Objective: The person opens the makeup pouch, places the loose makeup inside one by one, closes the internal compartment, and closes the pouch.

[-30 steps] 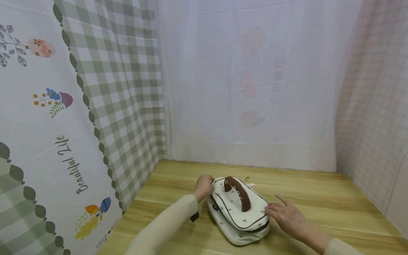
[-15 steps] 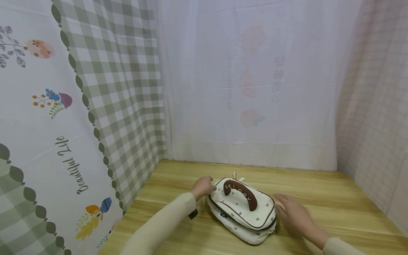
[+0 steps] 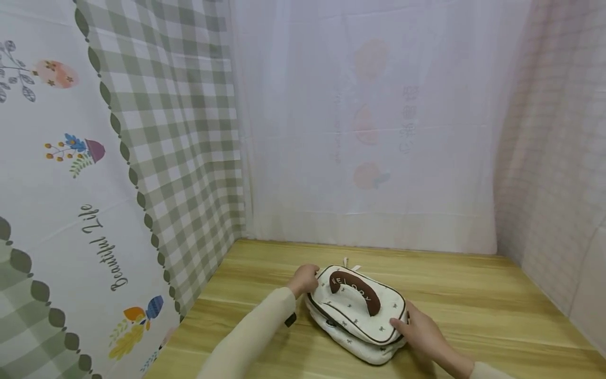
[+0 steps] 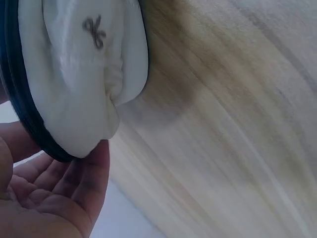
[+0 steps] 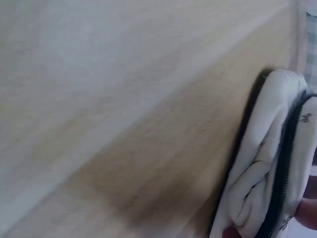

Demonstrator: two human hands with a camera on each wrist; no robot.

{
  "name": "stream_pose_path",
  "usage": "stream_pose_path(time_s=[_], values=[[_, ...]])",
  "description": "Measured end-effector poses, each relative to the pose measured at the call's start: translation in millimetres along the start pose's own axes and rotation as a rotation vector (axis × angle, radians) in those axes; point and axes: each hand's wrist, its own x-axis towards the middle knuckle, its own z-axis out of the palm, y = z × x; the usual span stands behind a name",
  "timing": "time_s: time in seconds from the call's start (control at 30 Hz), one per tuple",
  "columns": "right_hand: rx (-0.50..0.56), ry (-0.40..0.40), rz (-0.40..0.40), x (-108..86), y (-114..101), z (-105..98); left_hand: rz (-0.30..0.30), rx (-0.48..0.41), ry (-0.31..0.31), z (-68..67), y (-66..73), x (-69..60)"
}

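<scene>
A white zip bag (image 3: 350, 313) with small bow prints, dark piping and a brown lettered handle (image 3: 357, 288) sits slanted on the table. My left hand (image 3: 304, 280) holds its far left end; in the left wrist view that hand (image 4: 59, 193) has fingers curled against the bag's lower edge below the dark zip. At the opposite end my right hand (image 3: 423, 331) grips the corner, thumb on the top panel and the other fingers partly hidden behind the side. The right wrist view shows the creased bag side (image 5: 262, 168) with a dark zip and a fingertip (image 5: 307, 213) at its edge.
The wood-grain table (image 3: 473, 295) extends around the bag. A checked and printed cloth (image 3: 175, 131) hangs on the left, a pale curtain (image 3: 369, 210) at the back, and another cloth (image 3: 554, 184) on the right. Two light tabs (image 3: 350, 263) stick out behind the bag.
The bag's near end has swung to the right. My right hand came away from its top, then took hold of the right end. The left hand has stayed at the left end.
</scene>
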Motion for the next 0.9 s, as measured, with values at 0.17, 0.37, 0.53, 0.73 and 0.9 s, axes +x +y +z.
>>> stream_pose_path(time_s=[0.17,0.37,0.53,0.73,0.9], values=[[0.01,0.003,0.003,13.7,-1,-5,0.027,-0.105,0.003,-1.8,-8.4,-4.3],[0.096,-0.037,0.079,37.1,6,-19,0.05,-0.209,0.002,-3.0,-12.0,-6.8],[0.172,-0.033,0.106,56.3,14,-29,0.065,-0.276,-0.002,-3.5,-9.5,-14.1],[0.174,-0.006,0.132,68.8,18,-33,0.062,-0.351,0.012,0.7,-6.5,-28.9],[0.153,-0.071,0.141,68.0,27,-29,0.09,-0.359,0.008,12.5,-14.6,-42.2]])
